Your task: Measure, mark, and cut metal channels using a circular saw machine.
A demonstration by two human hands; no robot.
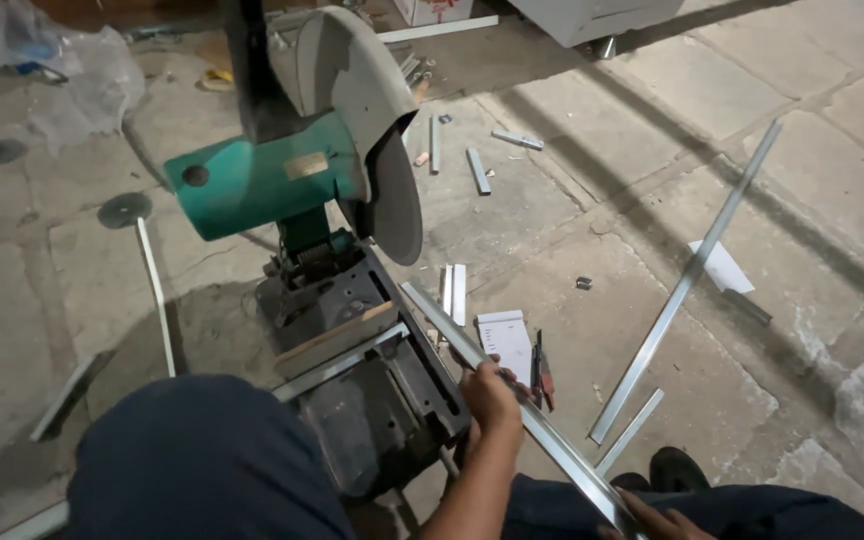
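We hold the long metal strip in both hands: the left hand wraps it near the saw, the right hand grips its near end low in view, though the frame edge cuts off those fingers, so we judge that grip loosely. The strip slants from our lap to the chop saw base. To feed it well, we should keep it flat and steady against the dark, gritty base. The saw's motor housing is smooth green; its blade guard is dull grey. Shiny offcuts litter the concrete floor.
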